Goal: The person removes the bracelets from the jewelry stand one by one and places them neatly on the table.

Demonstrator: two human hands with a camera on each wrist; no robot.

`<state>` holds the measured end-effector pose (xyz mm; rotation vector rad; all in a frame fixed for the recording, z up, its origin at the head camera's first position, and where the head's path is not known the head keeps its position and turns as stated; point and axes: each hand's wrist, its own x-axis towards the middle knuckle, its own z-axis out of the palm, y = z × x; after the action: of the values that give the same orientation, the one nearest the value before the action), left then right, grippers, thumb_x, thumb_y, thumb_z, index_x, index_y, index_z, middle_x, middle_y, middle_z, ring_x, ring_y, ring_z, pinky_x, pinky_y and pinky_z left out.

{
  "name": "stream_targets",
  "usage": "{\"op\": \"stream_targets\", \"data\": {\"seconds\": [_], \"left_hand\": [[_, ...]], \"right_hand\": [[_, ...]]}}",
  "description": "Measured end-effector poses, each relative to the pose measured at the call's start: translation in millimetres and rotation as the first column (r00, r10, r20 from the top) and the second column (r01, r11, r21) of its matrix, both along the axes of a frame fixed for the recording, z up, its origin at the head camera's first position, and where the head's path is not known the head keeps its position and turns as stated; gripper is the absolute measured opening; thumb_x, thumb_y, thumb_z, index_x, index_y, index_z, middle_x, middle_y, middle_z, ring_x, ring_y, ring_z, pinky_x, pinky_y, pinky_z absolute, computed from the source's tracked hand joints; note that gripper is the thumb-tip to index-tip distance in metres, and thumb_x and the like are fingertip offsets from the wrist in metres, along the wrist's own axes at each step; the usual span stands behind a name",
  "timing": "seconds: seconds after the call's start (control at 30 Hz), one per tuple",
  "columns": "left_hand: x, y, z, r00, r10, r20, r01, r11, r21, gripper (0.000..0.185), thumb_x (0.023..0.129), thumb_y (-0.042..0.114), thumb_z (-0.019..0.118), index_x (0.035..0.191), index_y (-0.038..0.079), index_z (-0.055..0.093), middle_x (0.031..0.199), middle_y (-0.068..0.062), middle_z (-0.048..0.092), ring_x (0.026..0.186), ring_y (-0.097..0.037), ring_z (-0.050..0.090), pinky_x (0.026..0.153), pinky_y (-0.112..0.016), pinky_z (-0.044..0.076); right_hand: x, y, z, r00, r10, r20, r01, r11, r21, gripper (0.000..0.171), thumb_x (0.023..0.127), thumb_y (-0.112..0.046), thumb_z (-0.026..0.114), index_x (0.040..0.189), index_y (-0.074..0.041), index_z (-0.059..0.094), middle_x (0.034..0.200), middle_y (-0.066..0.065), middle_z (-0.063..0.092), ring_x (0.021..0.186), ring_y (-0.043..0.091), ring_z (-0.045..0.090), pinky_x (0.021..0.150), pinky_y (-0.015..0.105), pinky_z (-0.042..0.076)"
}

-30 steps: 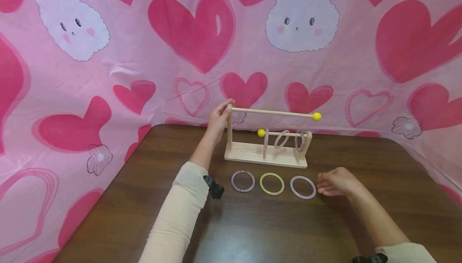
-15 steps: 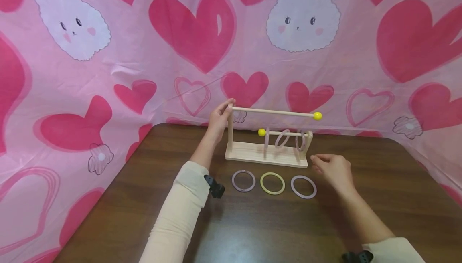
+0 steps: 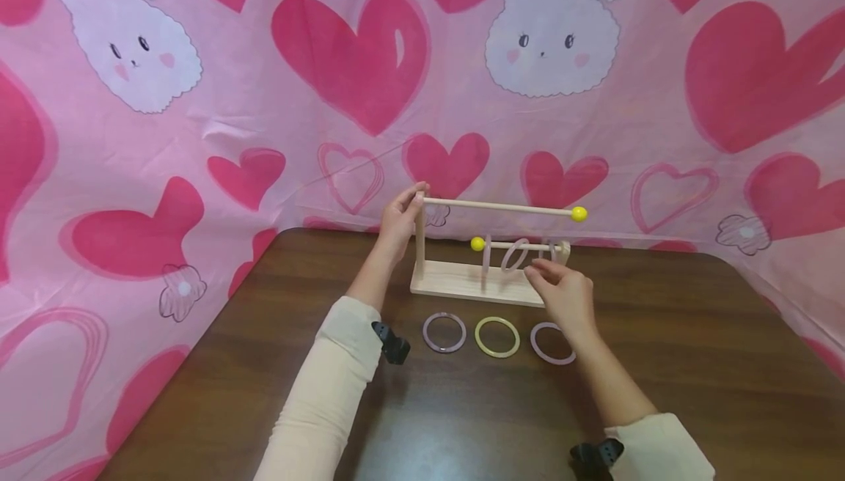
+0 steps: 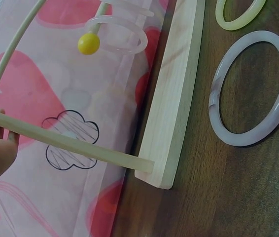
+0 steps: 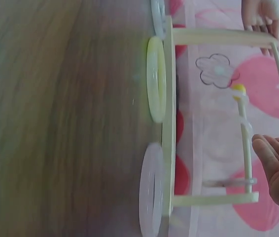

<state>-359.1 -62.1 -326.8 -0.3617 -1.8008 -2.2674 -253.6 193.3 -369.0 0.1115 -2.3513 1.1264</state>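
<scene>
Rings hang on the rack's lower bar. Left hand grips its left post; right hand, thumb and fingers parted, holds nothing. Reaching for a ring seems the step; next probably calls for a light pinch.

Apparently three rings hang on the lower rod.

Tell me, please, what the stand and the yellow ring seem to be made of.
Stand: probably pale wood, smooth and apparently unpainted; faint grain runs along its base.
Yellow ring: perhaps plastic, resin or stone; smooth and glossy, with highlights.
</scene>
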Motion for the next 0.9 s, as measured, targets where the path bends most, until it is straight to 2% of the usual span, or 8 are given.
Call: {"op": "stream_targets", "data": {"seconds": [0.1, 0.6, 0.9], "left_hand": [[0.8, 0, 0.5, 1.0, -0.001, 0.007, 0.001, 1.0, -0.002, 0.035, 0.096, 0.01, 0.05, 0.129, -0.001, 0.05, 0.131, -0.013, 0.052, 0.121, -0.021, 0.047, 0.098, -0.027, 0.037], [-1.0, 1, 0.0, 1.0, -0.009, -0.002, 0.01, 1.0, 0.005, 0.035, 0.096, 0.009, 0.049, 0.129, -0.001, 0.05, 0.131, -0.014, 0.051, 0.121, -0.02, 0.047, 0.098, -0.026, 0.037], [-0.3, 0, -0.2, 1.0, 0.0, 0.006, 0.0, 1.0, -0.002, 0.036, 0.096, 0.008, 0.049, 0.13, -0.002, 0.049, 0.131, -0.014, 0.051, 0.119, -0.02, 0.047, 0.097, -0.029, 0.039]], "right_hand": [[-4.2, -9, -0.3, 1.0, 0.011, -0.011, -0.012, 1.0, -0.013, 0.028, 0.084, -0.018, 0.069, 0.103, 0.003, 0.069, 0.088, 0.016, 0.069, 0.083, 0.029, 0.067, 0.067, 0.042, 0.053], [-20.6, -36, -4.4, 0.993, 0.11, -0.046, -0.111, 0.994, -0.017, 0.029, 0.084, -0.011, 0.068, 0.104, 0.009, 0.065, 0.089, 0.019, 0.068, 0.082, 0.032, 0.066, 0.07, 0.043, 0.053], [-32.3, -48, -11.4, 0.997, 0.08, 0.01, -0.08, 0.997, -0.009, 0.029, 0.084, -0.016, 0.067, 0.103, 0.006, 0.067, 0.088, 0.016, 0.069, 0.082, 0.03, 0.067, 0.067, 0.042, 0.054]]}}
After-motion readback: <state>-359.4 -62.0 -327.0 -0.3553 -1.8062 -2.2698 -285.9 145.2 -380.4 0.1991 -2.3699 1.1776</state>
